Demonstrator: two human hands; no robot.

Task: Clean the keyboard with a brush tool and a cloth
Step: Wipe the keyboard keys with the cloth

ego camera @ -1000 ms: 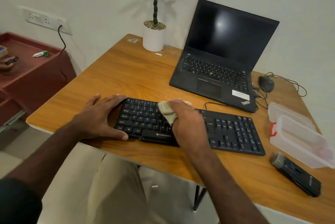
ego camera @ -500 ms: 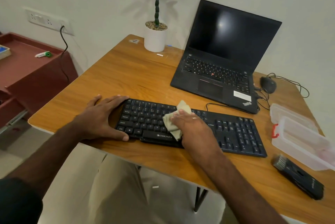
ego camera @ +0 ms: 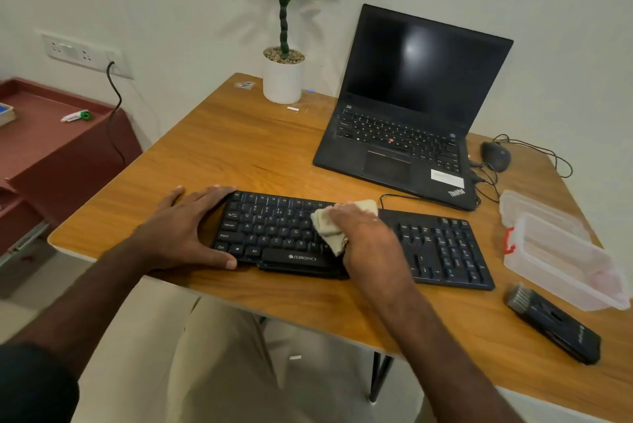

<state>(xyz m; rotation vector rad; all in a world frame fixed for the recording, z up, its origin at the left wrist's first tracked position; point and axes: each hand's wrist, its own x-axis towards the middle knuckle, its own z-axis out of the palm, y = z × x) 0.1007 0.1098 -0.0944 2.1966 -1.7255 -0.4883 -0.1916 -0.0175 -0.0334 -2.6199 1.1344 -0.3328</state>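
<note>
R hand [ego camera: 368, 237] has its fingers curled round a bunched cloth [ego camera: 329, 229], pressing it on the mid keys of the black keyboard [ego camera: 274, 231] at the desk [ego camera: 239, 148] front edge. L hand [ego camera: 185, 227] lies flat w/ straight fingers, bracing the keyboard's left end. Cloth looks soft & light, best kept wadded; keyboard probably light, apt to slide, so hold its end.
</note>
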